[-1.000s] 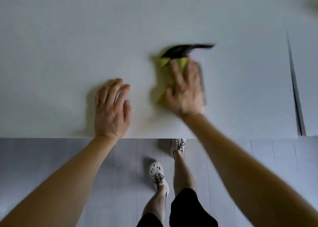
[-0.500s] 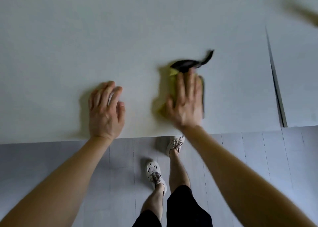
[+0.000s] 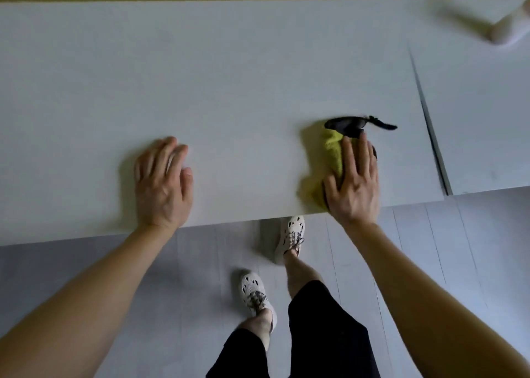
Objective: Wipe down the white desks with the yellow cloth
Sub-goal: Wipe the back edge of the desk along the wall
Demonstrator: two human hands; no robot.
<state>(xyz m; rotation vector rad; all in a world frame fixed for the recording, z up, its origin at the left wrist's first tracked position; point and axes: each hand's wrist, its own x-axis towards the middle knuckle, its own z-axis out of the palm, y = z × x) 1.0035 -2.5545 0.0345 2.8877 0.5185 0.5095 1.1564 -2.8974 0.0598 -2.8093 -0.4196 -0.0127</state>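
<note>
Pressing flat on the yellow cloth (image 3: 334,151) with the right grip (image 3: 354,182), fingers straight and close together, palm down, curling round nothing. Keeping that cloth bunched beneath the palm, near the front edge of the white bench (image 3: 229,76) and toward its right end. Showing yellow fabric to the left of the fingers and down beside the thumb, almost at the front edge itself. Showing also a black piece (image 3: 347,123) just beyond the fingertips, touching the yellow and trailing a thin tail toward the right edge (part of the cloth or a separate thing, hard telling which).

Resting the left grip (image 3: 162,182) flat on the bare bench top, fingers straight and loosely together, holding nothing, likewise near the front edge and well apart from the cloth.

Meeting a second white bench (image 3: 473,119) at the right edge, with a narrow dark gap (image 3: 430,125) running from front to back between the two. Carrying a blurred pale shape (image 3: 507,29) near the far right corner of that second bench, too smeared for naming.

Standing on a grey floor (image 3: 86,263) in pale perforated shoes (image 3: 291,234), one foot just under the front edge.
</note>
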